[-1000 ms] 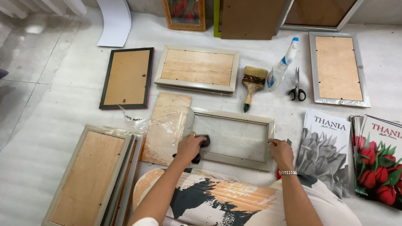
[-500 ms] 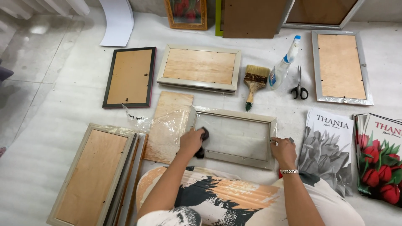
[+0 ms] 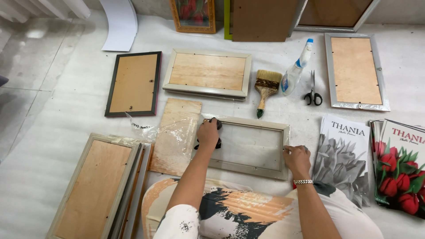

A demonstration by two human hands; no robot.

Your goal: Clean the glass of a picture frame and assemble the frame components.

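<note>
Picture frame point(image 3: 248, 146): pale grey rectangle, lying flat on the floor point(image 3: 53, 115) just before the person's knees, glass pane inside.
Left hand point(image 3: 208, 132): grip closed on a dark cloth point(image 3: 218, 142), pressed on the pane at the frame's left end.
Right hand point(image 3: 297, 158): fingers pinching the frame's right rail, narrow grip, steadying it.
Handling: judged light and stiff in the rails; the pane looks fragile and slick, so hold by the outer rails, not the glass.
Left neighbour: backing board point(image 3: 176, 135) under clear plastic wrap, touching or just beside the frame's left edge.
Behind: paintbrush point(image 3: 265, 90), spray bottle point(image 3: 295, 71), scissors point(image 3: 313, 93), near the far rail.
Right neighbour: grey flower prints point(image 3: 345, 159), just beside the right hand; red tulip prints point(image 3: 400, 168) beyond.
Open room: scant; a narrow strip at the far rail, with bare floor only well off to the far left.
</note>
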